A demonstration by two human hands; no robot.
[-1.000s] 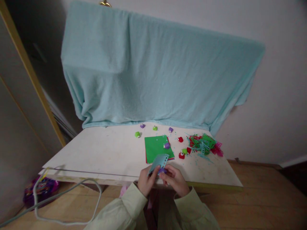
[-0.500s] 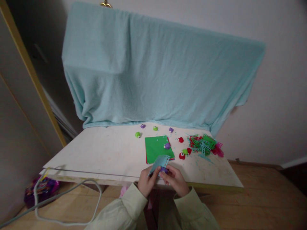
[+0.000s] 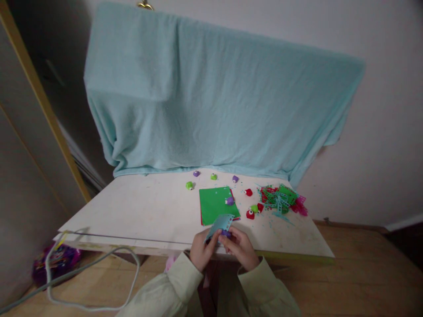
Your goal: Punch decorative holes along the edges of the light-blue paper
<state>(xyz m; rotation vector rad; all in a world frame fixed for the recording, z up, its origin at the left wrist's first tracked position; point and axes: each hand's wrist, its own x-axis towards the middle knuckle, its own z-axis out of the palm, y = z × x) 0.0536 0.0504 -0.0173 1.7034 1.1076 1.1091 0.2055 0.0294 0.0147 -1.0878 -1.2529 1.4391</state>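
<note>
Near the table's front edge my left hand (image 3: 202,250) is closed on a light blue sheet of paper (image 3: 219,223), which tilts upward and has rows of punched holes along its far and right edges. My right hand (image 3: 243,247) is closed around a small purple craft punch (image 3: 226,233) at the sheet's right edge. Fingers of both hands meet there and partly hide the punch. Beyond them lies a stack of square paper with a green sheet (image 3: 214,204) on top and red edges showing below. Another purple punch (image 3: 230,201) rests on its right side.
Green punches (image 3: 189,186), red punches (image 3: 250,215) and purple punches (image 3: 235,179) are scattered on the white table (image 3: 132,207). A heap of perforated paper scraps (image 3: 280,199) lies at the right, with tiny blue bits around. A light blue cloth (image 3: 214,97) hangs behind. A cable (image 3: 92,308) loops at the left.
Both hands keep their hold on the blue paper and the purple punch. Only a very slight shift of the whole view is visible.
</note>
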